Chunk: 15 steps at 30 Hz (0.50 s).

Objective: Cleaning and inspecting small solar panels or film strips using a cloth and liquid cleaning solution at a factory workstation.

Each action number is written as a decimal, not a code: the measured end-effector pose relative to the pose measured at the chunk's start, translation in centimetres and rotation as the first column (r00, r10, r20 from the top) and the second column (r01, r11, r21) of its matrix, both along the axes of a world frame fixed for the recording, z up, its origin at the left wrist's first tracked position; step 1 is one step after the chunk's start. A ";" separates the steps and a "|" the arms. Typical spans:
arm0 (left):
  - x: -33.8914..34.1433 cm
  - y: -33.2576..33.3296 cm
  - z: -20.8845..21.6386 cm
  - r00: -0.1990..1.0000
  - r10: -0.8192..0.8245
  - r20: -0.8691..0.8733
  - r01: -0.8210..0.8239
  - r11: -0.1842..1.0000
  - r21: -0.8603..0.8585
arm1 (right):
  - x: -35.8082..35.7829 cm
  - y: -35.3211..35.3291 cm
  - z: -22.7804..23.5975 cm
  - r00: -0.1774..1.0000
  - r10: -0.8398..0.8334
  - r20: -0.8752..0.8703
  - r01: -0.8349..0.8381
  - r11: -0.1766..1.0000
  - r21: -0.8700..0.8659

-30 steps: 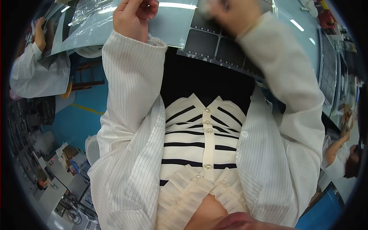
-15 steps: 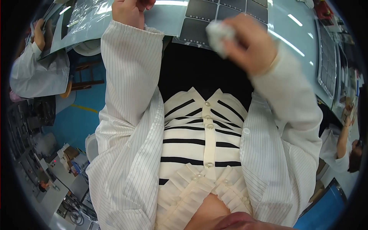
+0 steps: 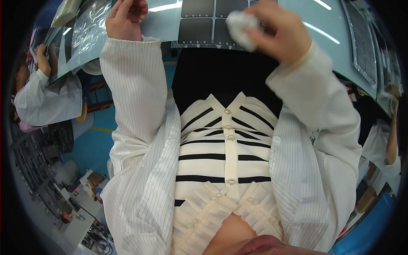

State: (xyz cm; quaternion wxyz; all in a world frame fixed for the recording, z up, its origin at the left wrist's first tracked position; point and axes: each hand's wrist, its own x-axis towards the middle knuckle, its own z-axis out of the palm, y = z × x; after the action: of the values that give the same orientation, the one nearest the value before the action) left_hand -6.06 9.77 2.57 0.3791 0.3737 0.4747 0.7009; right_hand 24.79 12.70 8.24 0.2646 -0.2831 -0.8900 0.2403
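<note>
My right hand [image 3: 280,34] pinches a crumpled white wiping cloth [image 3: 241,29], blurred by motion. The cloth is over the right part of a sheet of dark rectangular panels [image 3: 195,30] at the table's near edge. The panels form a grid with pale borders and small light marks; the far part runs out of view. Left of the sheet, my left hand [image 3: 126,19] is raised at the table edge with fingers curled in. Nothing shows in it, and its upper part is cut by the frame edge.
The glossy pale table [image 3: 163,27] reflects ceiling lights. Clear plastic film [image 3: 90,32] lies at left, another dark panel sheet [image 3: 360,51] at right. One co-worker's white sleeve [image 3: 49,100] is at far left, another's arm [image 3: 392,131] at far right. A wooden stool [image 3: 100,100] stands left.
The panel sheet and table have shifted left and up in view. My right hand with the cloth stays over the panels, slightly higher in view. The left hand has shifted left, fingers still curled.
</note>
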 end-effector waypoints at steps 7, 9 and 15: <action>-2.0 0.3 -1.0 0.982 -0.176 -0.066 0.180 0.981 0.066 | -4.2 0.7 -2.6 0.978 -0.066 -0.195 0.095 0.986 0.139; -1.8 0.1 -1.0 0.984 -0.166 -0.068 0.171 0.982 0.079 | -5.7 -1.4 -2.2 0.995 0.077 -0.068 -0.072 0.995 0.073; 0.9 0.8 0.4 1.000 -0.012 -0.009 0.013 1.000 0.011 | -3.7 4.2 -1.2 0.940 -0.334 -0.066 0.341 0.926 0.162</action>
State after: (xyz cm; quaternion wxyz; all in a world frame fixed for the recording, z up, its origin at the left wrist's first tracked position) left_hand -5.20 10.54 2.94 0.3793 0.3818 0.4703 0.6994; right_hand 21.13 16.90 7.04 0.3418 -0.4036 -0.8403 0.1191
